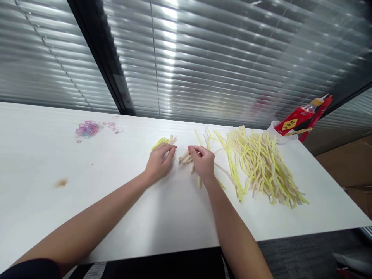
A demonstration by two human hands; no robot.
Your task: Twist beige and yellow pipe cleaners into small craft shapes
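My left hand [159, 161] is low over the table, its thumb and forefinger brought close together and pointing right. Just beyond its knuckles, short yellow yarn-like strands [159, 143] and a few beige ones [173, 140] stick out, partly covered by the fingers. My right hand [204, 159] is closed in a pinch; whatever lies between the fingertips is too small to make out. Beside and partly beneath it is a small group of beige strands [185, 158]. A gap separates the two hands.
A large pile of yellow and beige strands [264, 166] lies to the right, with loose ones [235, 174] nearer my right hand. Behind it, a white cup [274, 133] holds a red-labelled bottle [296, 119]. Small coloured rings [87, 128] are heaped at the left on the white table [116, 217].
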